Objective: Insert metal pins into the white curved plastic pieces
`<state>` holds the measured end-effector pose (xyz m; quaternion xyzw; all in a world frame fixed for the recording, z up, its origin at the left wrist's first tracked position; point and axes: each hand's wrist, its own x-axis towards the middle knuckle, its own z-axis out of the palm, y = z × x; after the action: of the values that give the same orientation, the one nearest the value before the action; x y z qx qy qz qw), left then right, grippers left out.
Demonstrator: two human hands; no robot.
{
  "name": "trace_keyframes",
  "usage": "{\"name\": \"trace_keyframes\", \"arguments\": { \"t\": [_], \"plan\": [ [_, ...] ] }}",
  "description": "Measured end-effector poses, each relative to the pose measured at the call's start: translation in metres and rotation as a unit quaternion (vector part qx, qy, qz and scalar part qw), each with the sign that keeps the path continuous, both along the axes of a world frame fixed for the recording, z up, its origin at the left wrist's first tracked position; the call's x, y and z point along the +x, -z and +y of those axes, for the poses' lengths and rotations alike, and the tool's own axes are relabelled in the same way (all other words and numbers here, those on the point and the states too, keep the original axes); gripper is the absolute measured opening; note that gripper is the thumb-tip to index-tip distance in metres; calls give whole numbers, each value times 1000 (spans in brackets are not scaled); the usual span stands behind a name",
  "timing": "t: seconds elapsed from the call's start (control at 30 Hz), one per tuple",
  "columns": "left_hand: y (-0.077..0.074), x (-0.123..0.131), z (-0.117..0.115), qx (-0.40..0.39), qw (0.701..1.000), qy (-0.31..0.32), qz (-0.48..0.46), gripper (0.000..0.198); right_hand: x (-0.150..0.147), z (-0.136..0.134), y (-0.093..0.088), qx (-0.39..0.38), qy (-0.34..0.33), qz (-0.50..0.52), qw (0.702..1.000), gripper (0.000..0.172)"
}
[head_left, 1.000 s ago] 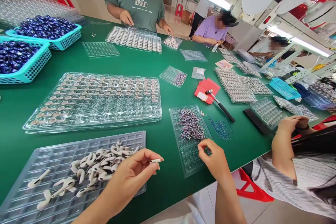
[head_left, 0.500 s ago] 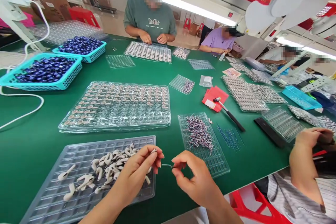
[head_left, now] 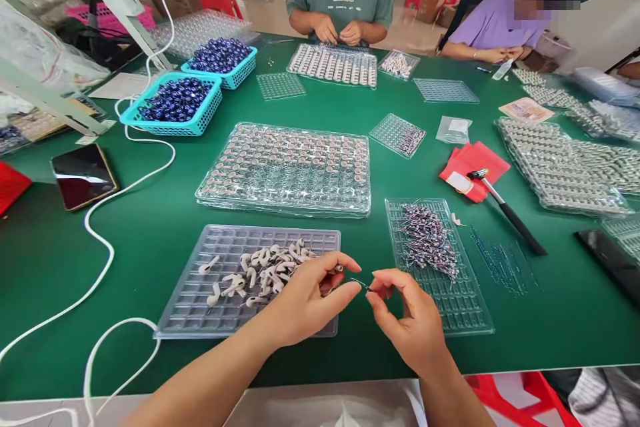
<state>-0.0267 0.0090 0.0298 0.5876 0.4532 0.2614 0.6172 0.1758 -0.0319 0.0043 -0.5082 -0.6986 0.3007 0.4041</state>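
Observation:
My left hand (head_left: pixel 313 297) is beside a heap of white earbud shells (head_left: pixel 273 270) on a grey compartment tray (head_left: pixel 185 303). Its fingers curl around an earbud shell (head_left: pixel 339 269), mostly hidden, while thumb and index finger stand apart. Close on its right, my right hand (head_left: pixel 413 320) pinches a tiny dark part with a thin wire (head_left: pixel 357 281) pointing at the left thumb. Beyond the right hand lies a clear tray (head_left: pixel 473 310) bearing a pile of small wired parts (head_left: pixel 430 240).
A stack of clear trays (head_left: pixel 280 203) with round-ended pieces lies ahead. To the right are a hammer (head_left: pixel 510 213), red packets (head_left: pixel 493 160) and thin blue strands (head_left: pixel 500 267). Left are turquoise baskets (head_left: pixel 207 110), a phone (head_left: pixel 84 175) and a white cable (head_left: pixel 107 240). Co-workers sit opposite.
My view has swung left, bringing the phone into sight. The left thumb and index finger have parted, and the shell now sits deeper among the curled fingers. The right hand keeps its pinch.

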Motion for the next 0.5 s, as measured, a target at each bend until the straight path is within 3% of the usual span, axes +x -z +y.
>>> {"name": "trace_keyframes", "arguments": {
  "t": [0.1, 0.27, 0.5],
  "plan": [
    [-1, 2, 2, 47, 997, 29, 49, 18, 1, -1, -1, -10, -5, 1, 1000, 29],
    [7, 5, 0, 73, 996, 30, 36, 17, 1, 0, -2, 5, -19, -7, 1000, 28],
    [8, 9, -1, 3, 1000, 3, 4, 23, -1, 3, 2, 185, -25, -110, 976, 38]
  ]
}}
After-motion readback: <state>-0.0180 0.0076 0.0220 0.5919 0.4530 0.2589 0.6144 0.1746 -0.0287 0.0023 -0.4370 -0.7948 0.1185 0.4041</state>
